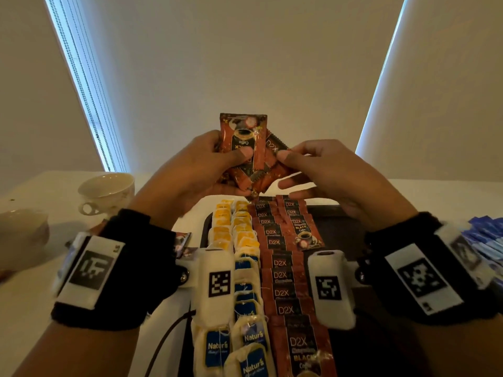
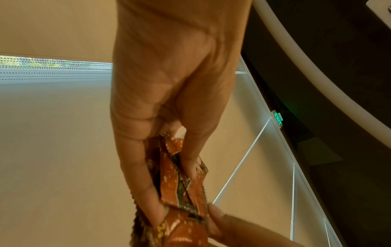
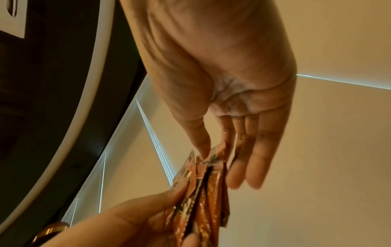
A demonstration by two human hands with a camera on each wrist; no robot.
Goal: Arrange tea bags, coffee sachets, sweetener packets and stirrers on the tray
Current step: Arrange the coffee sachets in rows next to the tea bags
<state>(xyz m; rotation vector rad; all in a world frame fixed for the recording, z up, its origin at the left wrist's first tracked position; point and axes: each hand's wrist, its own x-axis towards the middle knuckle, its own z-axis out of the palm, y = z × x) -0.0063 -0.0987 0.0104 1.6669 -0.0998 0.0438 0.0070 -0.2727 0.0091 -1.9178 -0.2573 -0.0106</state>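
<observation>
I saw the left hand (image 1: 201,161) gripping a fanned bundle of coffee sachets (image 1: 246,156), its thumb pressed across the front sachet and its fingers (image 2: 148,197) curled behind the stack. The right hand (image 1: 332,172) pinched the 3 o'clock edge of one sachet in that bundle between thumb and forefinger, while its other fingers (image 3: 251,160) lay straight and loose beside the foil. The bundle was held in the air above the 12 o'clock end of the black tray (image 1: 337,227).

The front sachet read "BLACK Coffee", upside down from my view, and the one behind it showed "D2X". On the tray, a column of overlapping sachets (image 1: 283,268) carried the same "D2X" mark, and the nearest one read "D2X BLACK Coffee". Touching that column at its 9 o'clock side ran two columns of tea bags (image 1: 242,268); the near ones had blue tags (image 1: 217,346) reading "Natur's", the far ones yellow tags (image 1: 223,221) too small for me to read.

The tray's 3 o'clock half was bare black surface. Blue packets (image 1: 487,238) lay on the worktop (image 1: 152,191) just off the tray's 3 o'clock edge. Two white teacups (image 1: 107,191) stood well apart from the tray at 10 o'clock.
</observation>
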